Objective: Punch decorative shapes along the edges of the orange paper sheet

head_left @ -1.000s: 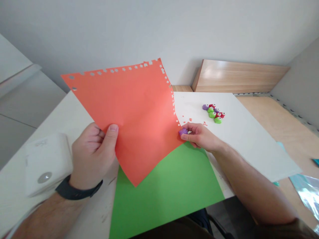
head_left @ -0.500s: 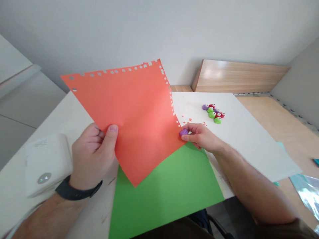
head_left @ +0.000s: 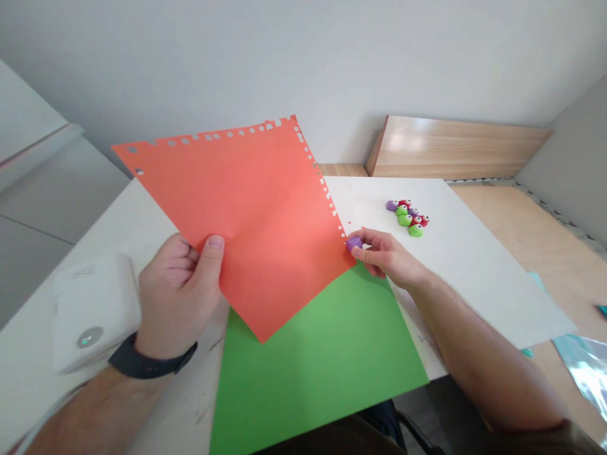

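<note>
My left hand pinches the lower left edge of an orange paper sheet and holds it up, tilted, over the table. Small shaped holes run along the sheet's top and right edges. My right hand is closed on a small purple punch, set against the sheet's right edge near its lower corner. Tiny orange paper bits lie on the white sheet just beyond the punch.
A green paper sheet lies flat under the orange one, near the table's front edge. Several small purple, red and green punches cluster on the white sheet. A white box-like device sits left. A wooden board stands at the back.
The orange sheet's top has shifted slightly left. My right hand with the purple punch has moved a little up along the sheet's right edge.
</note>
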### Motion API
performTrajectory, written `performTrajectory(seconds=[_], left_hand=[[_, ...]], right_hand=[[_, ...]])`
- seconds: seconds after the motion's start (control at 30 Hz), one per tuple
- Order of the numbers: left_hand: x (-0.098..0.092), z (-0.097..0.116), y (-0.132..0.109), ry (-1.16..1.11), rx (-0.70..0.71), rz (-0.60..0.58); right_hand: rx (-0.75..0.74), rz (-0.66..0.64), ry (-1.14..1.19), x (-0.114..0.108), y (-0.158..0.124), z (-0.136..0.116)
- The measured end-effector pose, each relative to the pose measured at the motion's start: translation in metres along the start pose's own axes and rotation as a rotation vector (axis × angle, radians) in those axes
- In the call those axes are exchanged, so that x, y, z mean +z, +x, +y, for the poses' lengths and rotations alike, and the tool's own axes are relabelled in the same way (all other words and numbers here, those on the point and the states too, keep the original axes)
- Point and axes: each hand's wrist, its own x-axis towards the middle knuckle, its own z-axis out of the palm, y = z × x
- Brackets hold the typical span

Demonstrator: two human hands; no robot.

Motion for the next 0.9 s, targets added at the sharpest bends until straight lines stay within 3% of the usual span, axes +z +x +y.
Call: performTrajectory(seconds=[0.63, 0.73, 0.9], left_hand=[[-0.002, 0.002, 0.0, -0.009, -0.013, -0.029], [-0.002, 0.002, 0.001, 0.009, -0.02, -0.02], [-0.003, 0.005, 0.001, 0.0, -0.026, -0.022]], right_hand=[[0.022, 0.226, -0.066, -0.009, 0.008, 0.009], [-0.023, 0.329, -0.203, -0.014, 0.012, 0.014], [-0.125, 0.572, -0.71, -0.031, 0.02, 0.027]])
